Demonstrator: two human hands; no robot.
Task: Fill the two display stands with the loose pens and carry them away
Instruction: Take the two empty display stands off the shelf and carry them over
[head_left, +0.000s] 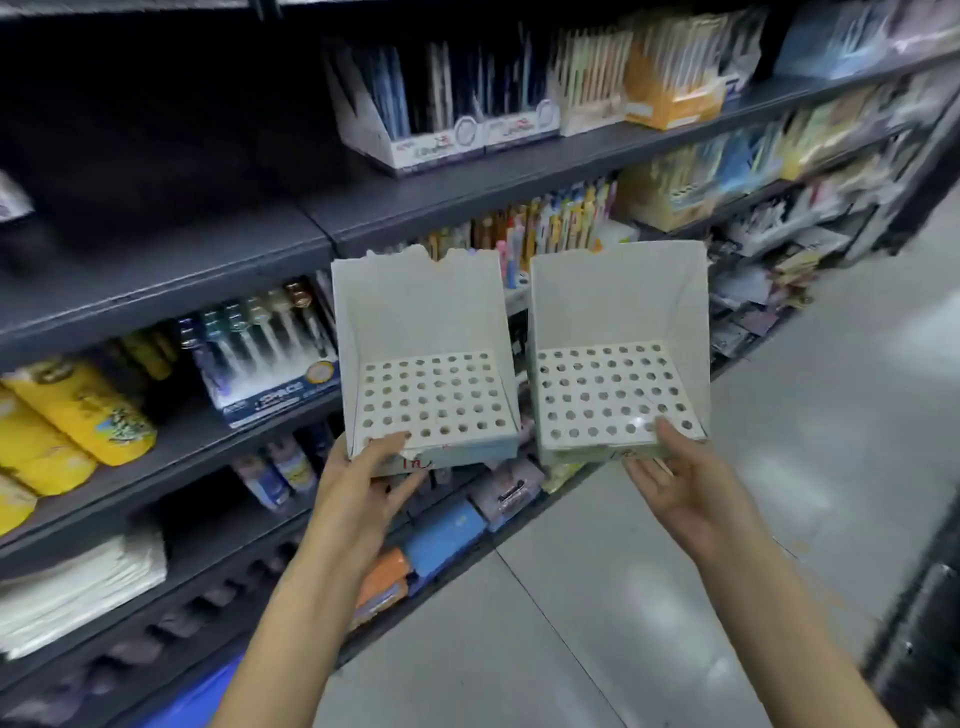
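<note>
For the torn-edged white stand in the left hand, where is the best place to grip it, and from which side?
Grip the low front lip of the left stand, coming from the near side, as the left hand does: thumb on the perforated deck, fingers under the base. The tall back and side walls block other approaches, and its torn top edge looks weak.

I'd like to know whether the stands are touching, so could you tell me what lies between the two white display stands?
In the head view, a narrow gap separates the left stand from the right stand; only shelf stock behind shows through it.
</note>
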